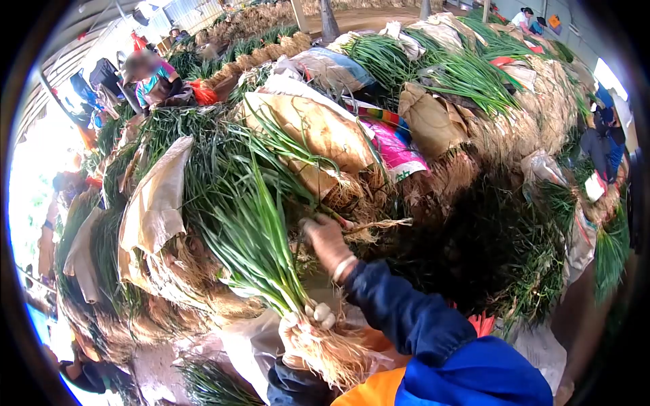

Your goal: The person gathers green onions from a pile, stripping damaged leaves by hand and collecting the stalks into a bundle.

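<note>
A bundle of long green onions (271,250) slants across the centre, leaves up and left, white bulbs and pale roots toward my body. Under its root end is my left hand (295,360), closed round the bundle and largely covered by it. My right hand (327,242), in a blue sleeve, reaches over the pile to the right of the leaves. Its fingers are blurred beside a single stalk (345,223) with stringy roots; whether they grip it is unclear.
Heaps of green onions (467,78) surround me, partly covered by brown sacks (308,128) and a pink sack (395,150). Loose dark leaves (501,237) lie to the right. A person (154,84) sits at upper left; another person (523,20) is far back at upper right.
</note>
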Demonstrator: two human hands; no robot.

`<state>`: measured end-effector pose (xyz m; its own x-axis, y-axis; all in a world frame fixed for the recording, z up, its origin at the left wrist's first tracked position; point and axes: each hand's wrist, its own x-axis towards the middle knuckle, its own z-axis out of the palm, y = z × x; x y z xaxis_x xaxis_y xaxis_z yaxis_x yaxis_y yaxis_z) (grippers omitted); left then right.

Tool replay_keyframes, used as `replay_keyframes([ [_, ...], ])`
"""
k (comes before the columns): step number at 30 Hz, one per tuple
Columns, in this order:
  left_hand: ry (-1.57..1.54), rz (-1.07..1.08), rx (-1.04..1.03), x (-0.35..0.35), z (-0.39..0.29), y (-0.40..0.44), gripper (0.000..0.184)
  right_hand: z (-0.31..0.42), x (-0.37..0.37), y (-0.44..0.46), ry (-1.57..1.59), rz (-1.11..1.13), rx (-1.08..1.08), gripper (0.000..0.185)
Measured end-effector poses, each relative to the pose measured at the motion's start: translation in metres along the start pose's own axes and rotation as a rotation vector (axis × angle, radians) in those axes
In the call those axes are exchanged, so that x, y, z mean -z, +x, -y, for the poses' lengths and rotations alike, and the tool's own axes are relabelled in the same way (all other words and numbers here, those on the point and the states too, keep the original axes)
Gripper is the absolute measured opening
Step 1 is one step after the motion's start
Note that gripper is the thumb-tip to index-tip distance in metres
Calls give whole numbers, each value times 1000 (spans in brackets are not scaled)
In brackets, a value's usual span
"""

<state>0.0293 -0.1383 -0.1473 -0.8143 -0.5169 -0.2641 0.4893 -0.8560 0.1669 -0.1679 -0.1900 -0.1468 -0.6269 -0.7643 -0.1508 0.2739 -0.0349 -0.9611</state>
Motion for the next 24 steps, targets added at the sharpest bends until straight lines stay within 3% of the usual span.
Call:
replay_keyframes([
  [1,-10,71,20,-5,2,-2,30,0,-4,10,73,41,176,16],
  [2,49,-66,-77,-13,4,-10,28,-3,-1,10,84,38,182,16],
  [4,49,16,-85,-21,-6,-8,30,38,21,-22,-1028,678,133,25],
  [5,1,-21,-153,-18,-9,-6,35,64,32,-36,-1239,769,292,31],
  [7,-99,-5,-50,-1,-18,-2,54,64,62,-37,-1302,304,769,34],
  [8,-168,-16,21,-4,-19,-3,61,64,82,-28,-1395,193,785,35],
  [10,-143,-40,61,0,-18,-2,74,50,119,-31,-1736,111,712,24],
  [11,-62,49,-21,-25,-14,-2,75,29,134,-30,-1821,311,524,17],
  [12,-186,302,158,27,-35,10,74,23,143,-47,-1775,411,642,20],
  [13,-128,479,208,23,-46,16,66,32,140,-69,-1810,622,476,16],
  [14,-84,548,228,19,-52,17,62,24,146,-93,-1858,751,467,17],
  [15,-38,618,245,9,-56,17,59,18,150,-105,-1894,973,192,19],
  [16,9,689,258,-2,-61,18,56,-22,185,-113,-1825,1031,127,20],
  [18,50,496,135,-7,-61,20,51,12,185,-97,-1831,1174,-31,24],
  [19,91,428,86,-6,-61,24,49,29,171,-86,-1727,811,171,27],
  [20,181,134,-181,-19,-45,23,45,43,149,-75,-1578,455,344,31],
  [22,33,95,26,-9,-34,30,41,70,113,-49,-1498,167,472,31],
  [24,26,136,-16,-14,-18,33,38,50,98,-12,-1525,98,493,30],
])
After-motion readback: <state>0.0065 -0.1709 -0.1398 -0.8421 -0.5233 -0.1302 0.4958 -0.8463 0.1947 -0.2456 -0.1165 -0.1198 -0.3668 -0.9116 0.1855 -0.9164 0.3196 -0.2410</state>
